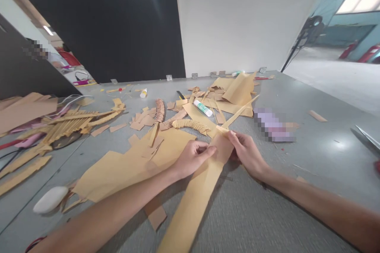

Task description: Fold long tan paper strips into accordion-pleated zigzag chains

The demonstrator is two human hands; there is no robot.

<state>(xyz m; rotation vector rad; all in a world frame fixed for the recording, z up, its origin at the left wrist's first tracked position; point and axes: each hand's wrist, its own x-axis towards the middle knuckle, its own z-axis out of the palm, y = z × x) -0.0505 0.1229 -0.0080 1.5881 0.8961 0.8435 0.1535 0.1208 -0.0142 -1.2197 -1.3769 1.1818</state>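
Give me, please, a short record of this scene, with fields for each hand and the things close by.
Left hand: pinches the long tan paper strip near its far end
Right hand: pinches the same strip's folded far end
Surface: grey table
Nearby: white and green glue stick; pleated tan paper band; large tan paper sheet

Glue stick (203, 108) among paper scraps (142, 120) (brown ones) on grey table (297, 205).

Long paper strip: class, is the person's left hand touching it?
Touching. The head view shows the left hand pinching the long paper strip near its far end, with the right hand opposite.
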